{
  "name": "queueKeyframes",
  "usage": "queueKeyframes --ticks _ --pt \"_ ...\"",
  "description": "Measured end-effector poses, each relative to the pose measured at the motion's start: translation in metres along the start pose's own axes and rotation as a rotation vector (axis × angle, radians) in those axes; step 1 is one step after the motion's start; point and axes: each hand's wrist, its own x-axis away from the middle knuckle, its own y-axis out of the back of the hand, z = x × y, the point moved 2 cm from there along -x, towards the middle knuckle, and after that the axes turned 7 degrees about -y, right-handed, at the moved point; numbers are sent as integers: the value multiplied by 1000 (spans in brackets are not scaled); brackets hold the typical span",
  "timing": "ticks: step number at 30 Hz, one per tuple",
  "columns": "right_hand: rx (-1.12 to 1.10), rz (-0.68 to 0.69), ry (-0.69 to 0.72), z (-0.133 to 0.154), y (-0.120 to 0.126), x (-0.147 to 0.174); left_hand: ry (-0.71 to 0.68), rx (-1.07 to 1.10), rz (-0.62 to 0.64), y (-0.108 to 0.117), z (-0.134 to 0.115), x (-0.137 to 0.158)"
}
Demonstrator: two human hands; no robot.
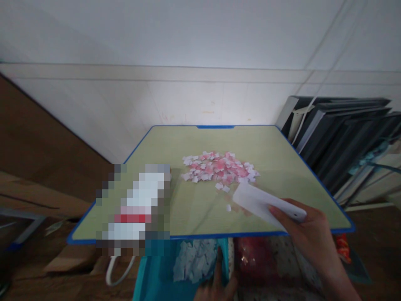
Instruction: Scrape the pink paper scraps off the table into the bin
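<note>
My right hand (308, 232) is closed round the handle of a white flat scraper (260, 202). The scraper's broad end rests on the table top beside a loose pile of small pink and white paper pieces (219, 167). A few pieces lie apart from the pile, near the blade. Below the table's front edge, my left hand (216, 282) grips the right side of a teal tray (144, 271), its index finger stretched along the inside wall. Whitish paper scraps (194, 261) lie in the tray. The rest of the left hand is partly cut off by the frame.
The pale green table (200, 221) has a blue rim and stands against a white wall (200, 98). A blurred-out white and red object (134, 205) with a strap loop sits at its left. Dark panels (341, 138) lean at right. A shiny red thing (257, 259) is under the edge.
</note>
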Motion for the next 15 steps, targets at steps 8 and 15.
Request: queueKeyframes --ticks 8,15 --pt "-36 171 21 6 -11 9 3 -8 -25 -7 0 -1" --pt "-1 230 17 10 -21 18 4 -36 -15 -8 -1 -1"
